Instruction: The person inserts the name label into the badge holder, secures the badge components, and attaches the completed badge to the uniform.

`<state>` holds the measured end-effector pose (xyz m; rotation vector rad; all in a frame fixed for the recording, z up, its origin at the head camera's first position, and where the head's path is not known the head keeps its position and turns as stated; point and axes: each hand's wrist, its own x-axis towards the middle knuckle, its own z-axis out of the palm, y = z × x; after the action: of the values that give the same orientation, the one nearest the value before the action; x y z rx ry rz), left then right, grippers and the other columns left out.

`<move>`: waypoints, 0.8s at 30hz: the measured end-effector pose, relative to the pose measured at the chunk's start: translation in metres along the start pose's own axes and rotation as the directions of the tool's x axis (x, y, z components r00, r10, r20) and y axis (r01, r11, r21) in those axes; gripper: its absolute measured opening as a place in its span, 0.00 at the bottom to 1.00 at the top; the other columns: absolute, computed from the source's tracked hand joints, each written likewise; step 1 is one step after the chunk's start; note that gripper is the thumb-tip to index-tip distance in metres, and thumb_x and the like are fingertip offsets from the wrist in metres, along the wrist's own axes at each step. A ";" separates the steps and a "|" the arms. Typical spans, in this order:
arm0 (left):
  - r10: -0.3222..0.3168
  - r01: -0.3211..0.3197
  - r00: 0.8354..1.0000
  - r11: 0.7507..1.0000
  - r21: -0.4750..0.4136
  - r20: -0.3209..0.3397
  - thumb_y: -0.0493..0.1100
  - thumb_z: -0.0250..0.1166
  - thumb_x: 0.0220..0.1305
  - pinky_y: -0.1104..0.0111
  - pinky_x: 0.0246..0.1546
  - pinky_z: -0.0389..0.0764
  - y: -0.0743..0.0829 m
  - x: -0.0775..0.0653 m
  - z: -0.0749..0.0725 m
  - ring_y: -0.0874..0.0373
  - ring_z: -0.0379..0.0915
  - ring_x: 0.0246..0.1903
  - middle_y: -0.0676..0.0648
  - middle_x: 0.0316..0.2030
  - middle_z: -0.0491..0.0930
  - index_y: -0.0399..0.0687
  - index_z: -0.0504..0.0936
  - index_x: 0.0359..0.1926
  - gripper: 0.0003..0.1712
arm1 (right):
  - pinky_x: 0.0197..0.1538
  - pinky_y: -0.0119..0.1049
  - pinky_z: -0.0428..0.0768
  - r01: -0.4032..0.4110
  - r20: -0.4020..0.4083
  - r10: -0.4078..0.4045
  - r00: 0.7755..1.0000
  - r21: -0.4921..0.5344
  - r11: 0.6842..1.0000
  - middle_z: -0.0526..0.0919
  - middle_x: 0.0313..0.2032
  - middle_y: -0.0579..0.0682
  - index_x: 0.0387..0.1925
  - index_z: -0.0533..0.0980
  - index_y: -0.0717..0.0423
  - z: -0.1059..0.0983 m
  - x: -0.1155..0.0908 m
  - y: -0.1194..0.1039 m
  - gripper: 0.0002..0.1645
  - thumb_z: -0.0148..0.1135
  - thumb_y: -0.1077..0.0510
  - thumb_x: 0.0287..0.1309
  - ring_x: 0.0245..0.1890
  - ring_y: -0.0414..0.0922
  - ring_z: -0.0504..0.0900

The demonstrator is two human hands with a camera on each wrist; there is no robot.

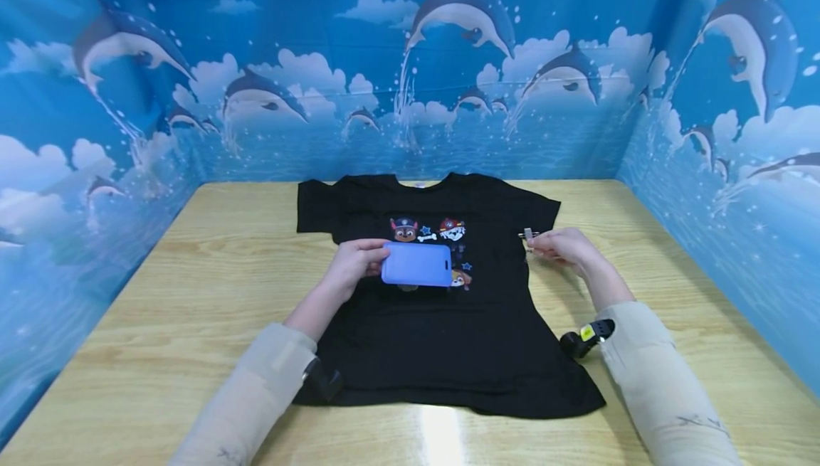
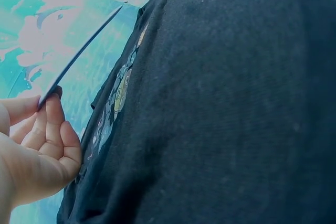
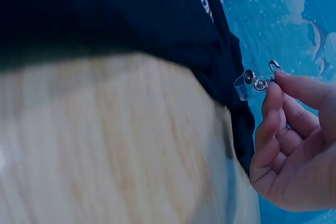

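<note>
Blue cloth printed with dolphins and clouds (image 1: 410,124) walled in the far side and both flanks of the pale wood-grain counter (image 1: 173,309) I was watching. A black T-shirt (image 1: 423,352) lay spread on it, its neckline toward the back cloth and its hem toward me, with cartoon dogs, a bone and stars printed on the chest.

Through the head camera I had the two hands well apart. The left hand (image 1: 355,263) pinched one end of a blue card holder (image 1: 416,265) between thumb and fingers, keeping it over the chest print and covering part of it; a small slot showed near the far end from the fingers. My left wrist view caught the holder edge-on, raised clear of the cloth.

The right hand (image 1: 566,245) was beside the shirt's right edge, just below the sleeve, thumb and forefinger clamped on a small metal clip (image 3: 274,66). From the right wrist I made out a clear plastic strap (image 3: 243,90) with round metal snaps (image 3: 260,84) at that clip. Light sleeves (image 1: 666,380) covered both forearms, and a black band with a yellow patch (image 1: 588,332) circled the right wrist.
</note>
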<state>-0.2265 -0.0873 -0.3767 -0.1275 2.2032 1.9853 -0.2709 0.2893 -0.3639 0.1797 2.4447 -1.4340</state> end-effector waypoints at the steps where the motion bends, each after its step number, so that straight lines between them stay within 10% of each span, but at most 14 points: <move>1: 0.000 0.000 1.000 1.000 -0.001 0.001 0.41 0.60 0.63 0.67 0.38 0.76 0.000 0.000 0.000 0.56 0.76 0.31 0.42 0.38 0.81 0.39 0.78 0.52 0.18 | 0.32 0.33 0.70 0.003 0.003 -0.003 1.000 -0.008 1.000 0.77 0.19 0.39 0.34 0.79 0.55 0.001 0.000 -0.001 0.10 0.62 0.52 0.56 0.23 0.36 0.73; 6: -0.001 0.001 1.000 1.000 -0.005 0.002 0.41 0.60 0.63 0.68 0.38 0.76 0.000 0.000 0.000 0.57 0.76 0.30 0.42 0.38 0.81 0.39 0.78 0.52 0.18 | 0.31 0.31 0.69 0.022 0.033 -0.022 0.999 0.023 1.000 0.78 0.21 0.38 0.44 0.76 0.63 0.006 -0.002 -0.009 0.18 0.61 0.53 0.58 0.24 0.35 0.74; 14: -0.016 0.016 1.000 1.000 -0.004 0.004 0.42 0.59 0.64 0.65 0.42 0.75 0.001 -0.001 0.000 0.55 0.76 0.34 0.41 0.41 0.80 0.40 0.78 0.53 0.18 | 0.29 0.30 0.70 0.036 0.076 -0.050 0.996 0.174 0.984 0.80 0.22 0.37 0.31 0.78 0.49 0.018 -0.007 -0.020 0.03 0.61 0.56 0.58 0.23 0.34 0.74; 24: -0.013 0.013 1.000 1.000 -0.009 0.009 0.42 0.60 0.64 0.64 0.42 0.75 -0.001 0.000 0.000 0.55 0.76 0.33 0.42 0.40 0.80 0.39 0.78 0.53 0.18 | 0.28 0.28 0.69 0.064 0.148 -0.120 0.982 0.337 0.939 0.80 0.24 0.41 0.28 0.78 0.49 0.035 -0.009 -0.027 0.07 0.57 0.59 0.61 0.25 0.37 0.74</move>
<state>-0.2260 -0.0872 -0.3773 -0.1340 2.1831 1.9848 -0.2627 0.2459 -0.3552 0.0148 2.0902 -1.8182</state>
